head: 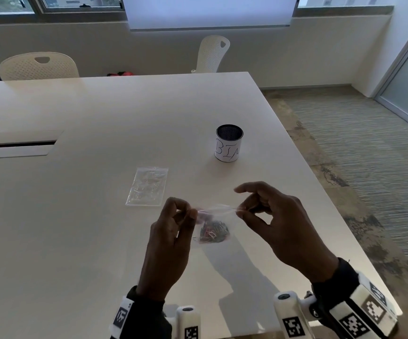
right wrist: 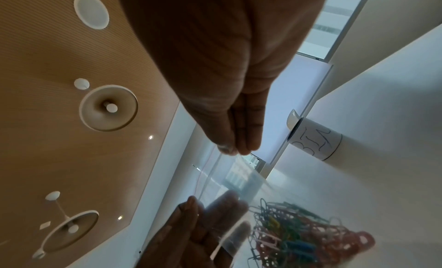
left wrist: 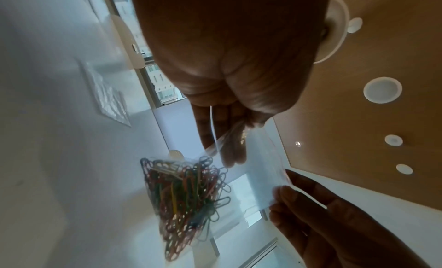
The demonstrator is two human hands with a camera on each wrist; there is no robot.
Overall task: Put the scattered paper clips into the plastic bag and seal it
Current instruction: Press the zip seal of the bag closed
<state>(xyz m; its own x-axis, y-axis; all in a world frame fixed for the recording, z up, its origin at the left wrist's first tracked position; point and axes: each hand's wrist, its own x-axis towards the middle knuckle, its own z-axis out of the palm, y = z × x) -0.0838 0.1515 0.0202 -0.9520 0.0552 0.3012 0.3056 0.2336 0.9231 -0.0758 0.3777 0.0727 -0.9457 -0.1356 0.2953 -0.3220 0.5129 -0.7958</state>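
Lying flat on the table (head: pixel 75 192), a second clear bag (head: pixel 147 186) sits at the left. Nearer, the left hand (head: pixel 171 243) and right hand (head: pixel 281 226) each pinch a top corner of the plastic bag (head: pixel 214 222), held above the table with the paper clips (head: pixel 214 232) inside. Beyond stands a cup (head: pixel 229 146) marked "BIN".

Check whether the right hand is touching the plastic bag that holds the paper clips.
Touching. The head view shows the right hand pinching the top right corner of the plastic bag; the paper clips hang bunched below.
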